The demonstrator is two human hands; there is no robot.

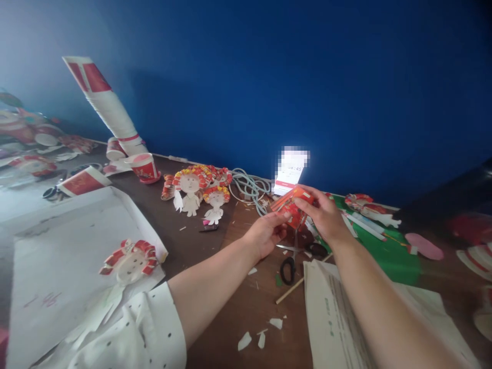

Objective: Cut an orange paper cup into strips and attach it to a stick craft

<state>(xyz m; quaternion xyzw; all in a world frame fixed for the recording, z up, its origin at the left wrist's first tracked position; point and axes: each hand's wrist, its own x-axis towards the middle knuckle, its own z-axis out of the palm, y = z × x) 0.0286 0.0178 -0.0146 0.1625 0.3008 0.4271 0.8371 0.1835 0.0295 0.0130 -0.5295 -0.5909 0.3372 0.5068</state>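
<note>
Both hands meet over the middle of the table around a red printed paper piece (295, 214), which looks like part of a cut paper cup. My left hand (269, 233) pinches its lower left edge between thumb and fingers. From the right, my right hand (321, 212) grips the same piece, thumb on its face and fingers behind. Some edges look cut into strips. Black-handled scissors (288, 269) lie on the table just below the hands, partly hidden. A lit phone (288, 171) leans upright against the wall behind them.
Paper dolls (191, 187) with red and yellow curls lie at centre left, near a coiled pale cable (251, 185). A white box lid (57, 266) holds another paper head (132, 261). Paper cups (144, 166) stand farther left. A green sheet (395, 256) and papers (326, 318) lie right.
</note>
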